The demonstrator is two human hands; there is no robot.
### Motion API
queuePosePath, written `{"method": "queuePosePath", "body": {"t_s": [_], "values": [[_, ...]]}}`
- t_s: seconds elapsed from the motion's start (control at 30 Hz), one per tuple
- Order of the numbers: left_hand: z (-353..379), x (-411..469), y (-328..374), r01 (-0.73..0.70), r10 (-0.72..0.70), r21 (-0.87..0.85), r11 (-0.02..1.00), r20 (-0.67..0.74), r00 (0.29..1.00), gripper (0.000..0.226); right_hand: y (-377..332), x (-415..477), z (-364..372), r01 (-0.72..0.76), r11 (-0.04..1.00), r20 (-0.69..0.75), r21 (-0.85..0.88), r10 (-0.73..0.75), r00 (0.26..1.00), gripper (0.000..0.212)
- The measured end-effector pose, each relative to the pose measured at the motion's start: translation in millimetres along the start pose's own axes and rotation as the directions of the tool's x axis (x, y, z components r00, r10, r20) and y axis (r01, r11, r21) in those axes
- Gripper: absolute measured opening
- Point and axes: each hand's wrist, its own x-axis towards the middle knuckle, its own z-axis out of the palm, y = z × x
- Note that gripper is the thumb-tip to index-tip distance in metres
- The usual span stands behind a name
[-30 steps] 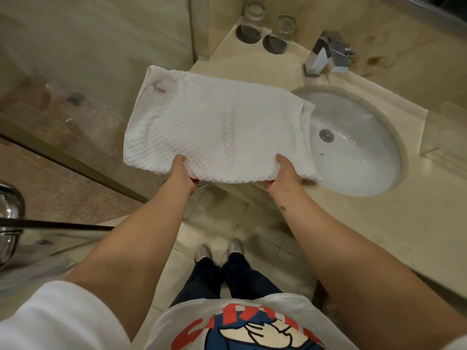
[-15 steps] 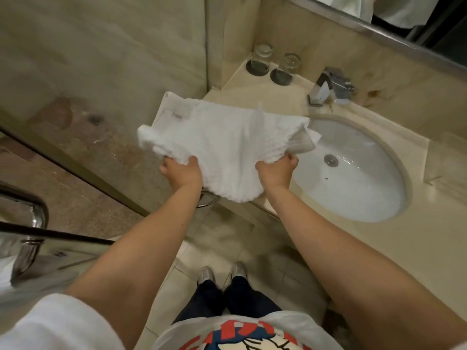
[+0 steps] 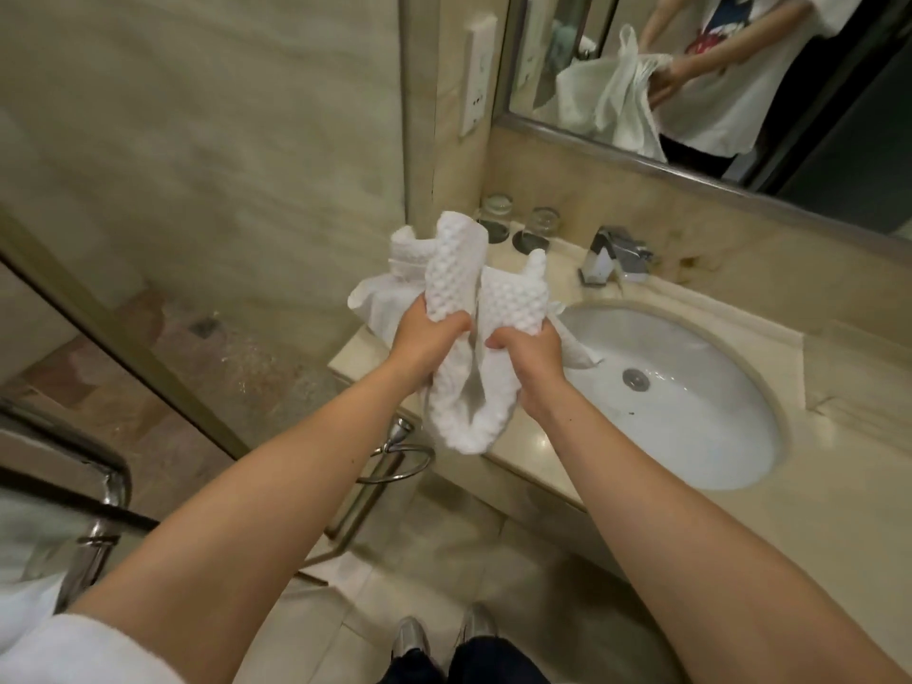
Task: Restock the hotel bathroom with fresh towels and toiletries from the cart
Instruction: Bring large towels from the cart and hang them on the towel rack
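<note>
Towel (image 3: 461, 308) bunched, gripped by L hand (image 3: 424, 338) & R hand (image 3: 530, 355), fingers curled round it; above counter (image 3: 533, 446) edge.

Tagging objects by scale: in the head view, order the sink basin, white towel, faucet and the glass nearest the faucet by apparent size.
1. sink basin and white towel: look about equal; the towel is bunched and nearer the camera, so I won't rank them.
2. faucet
3. glass nearest the faucet
</note>
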Motion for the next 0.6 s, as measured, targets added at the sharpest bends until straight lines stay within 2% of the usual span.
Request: {"method": "queuePosePath", "body": {"t_s": [0.07,0.17,0.23,0.3,0.47,0.6], "values": [[2,-7,12,0.006,-0.005,-0.036,0.999,0.020,1.000,0.030,-10,-7,-4,-0.006,0.997,0.011,0.079,0.005,1.000,0.042],[0,-19,31,0.081,-0.085,-0.177,0.981,-0.016,0.996,0.022,-25,-21,-8,-0.009,0.990,0.024,0.139,0.006,1.000,0.044],[-3,-28,45,0.100,-0.107,-0.210,0.973,-0.025,0.994,0.028,-36,-31,-9,-0.002,0.988,0.041,0.153,-0.004,0.999,0.047],[-6,-38,61,0.102,-0.110,-0.217,0.971,-0.026,0.994,0.031,-48,-42,-10,0.023,0.986,0.058,0.162,-0.033,0.998,0.048],[-11,-71,95,0.071,-0.077,-0.222,0.972,-0.018,0.997,0.018,-76,-71,-18,0.075,0.982,0.186,0.175,-0.108,0.977,0.042],[-12,-106,113,0.058,-0.074,-0.211,0.976,-0.073,0.995,0.024,-91,-99,-31,0.125,0.981,0.269,0.149,-0.162,0.949,0.046]]}}
